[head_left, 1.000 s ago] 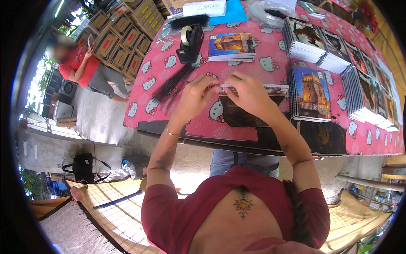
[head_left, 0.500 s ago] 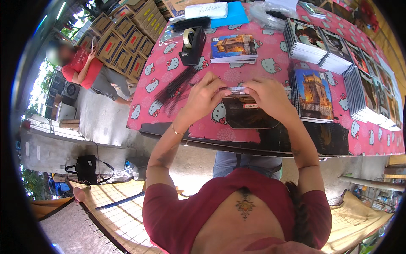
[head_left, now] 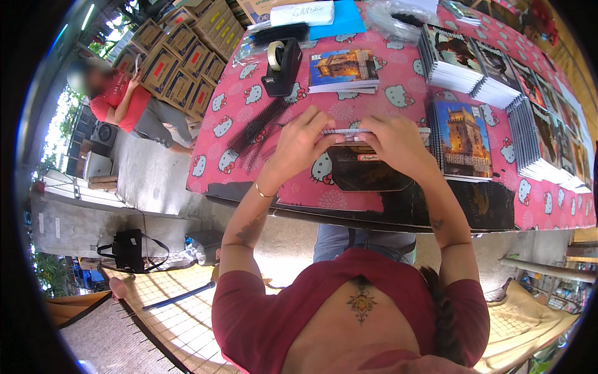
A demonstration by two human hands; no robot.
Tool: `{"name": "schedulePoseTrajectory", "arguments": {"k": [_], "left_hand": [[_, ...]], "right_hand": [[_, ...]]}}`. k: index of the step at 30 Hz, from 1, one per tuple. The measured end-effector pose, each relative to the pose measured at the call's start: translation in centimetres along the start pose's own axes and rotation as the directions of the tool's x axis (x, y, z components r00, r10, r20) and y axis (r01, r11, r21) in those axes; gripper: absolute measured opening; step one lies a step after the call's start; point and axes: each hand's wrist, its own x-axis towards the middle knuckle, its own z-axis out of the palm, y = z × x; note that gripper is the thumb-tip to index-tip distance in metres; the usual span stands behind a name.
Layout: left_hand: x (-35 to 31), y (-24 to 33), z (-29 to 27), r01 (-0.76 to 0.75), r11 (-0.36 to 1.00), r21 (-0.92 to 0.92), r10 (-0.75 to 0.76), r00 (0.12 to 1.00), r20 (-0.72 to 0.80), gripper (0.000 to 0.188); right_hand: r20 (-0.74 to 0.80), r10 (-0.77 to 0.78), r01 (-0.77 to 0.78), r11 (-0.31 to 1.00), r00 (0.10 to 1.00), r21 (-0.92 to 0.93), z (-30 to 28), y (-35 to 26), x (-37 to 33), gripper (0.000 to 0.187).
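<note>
Bare right hand point(head_left: 395, 142) has shifted rightward in head view, it and the bare left hand point(head_left: 305, 137) pinching the far edge of the dark-covered, white-edged paper booklet point(head_left: 370, 171) over the pink printed tablecloth point(head_left: 324, 199) — booklet probably light, flexible, crease-prone — so grip its straight white edge near both ends.

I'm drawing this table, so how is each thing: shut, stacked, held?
Dark-covered notebook, held; open or shut unclear
Left hand, pinching its edge
Right hand, pinching it too
Tape dispenser, upright, roll loaded
Tower-cover notebooks, shut, flat
Other notebooks, shut, stacked
Black coils, loose
</note>
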Motion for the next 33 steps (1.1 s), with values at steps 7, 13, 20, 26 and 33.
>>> {"name": "schedulePoseTrajectory", "arguments": {"k": [7, 13, 20, 26, 33], "left_hand": [[-4.5, 4.2, 8.3, 0.145, 0.880, 0.452, -0.035, 0.969, -0.244, 0.079], [-2.0, 3.4, 5.8, 0.174, 0.845, 0.506, -0.067, 0.972, -0.224, 0.088], [-2.2, 4.3, 5.8, 0.129, 0.882, 0.452, -0.027, 0.974, -0.224, 0.086], [-3.8, 4.9, 6.9, -0.032, 0.921, 0.389, 0.026, 0.999, 0.020, 0.084], [0.5, 6.1, 5.0, -0.098, 0.847, 0.522, 0.059, 0.994, 0.091, 0.090]], "right_hand": [[-0.007, 0.025, -0.024, 0.999, 1.000, 0.046, 0.3, 0.4, 0.2, 0.012], [0.007, -0.012, 0.011, 0.999, 1.000, 0.031, 0.1, 0.5, 0.1, 0.013], [-0.037, -0.027, 0.023, 0.994, 0.999, -0.103, -1.4, 0.9, -1.5, 0.020], [0.041, 0.039, -0.040, 0.999, 0.998, 0.031, -1.6, 1.6, -1.4, 0.025], [0.033, 0.060, -0.062, 0.995, 0.998, 0.074, -1.7, 2.3, -1.4, 0.030]]}}
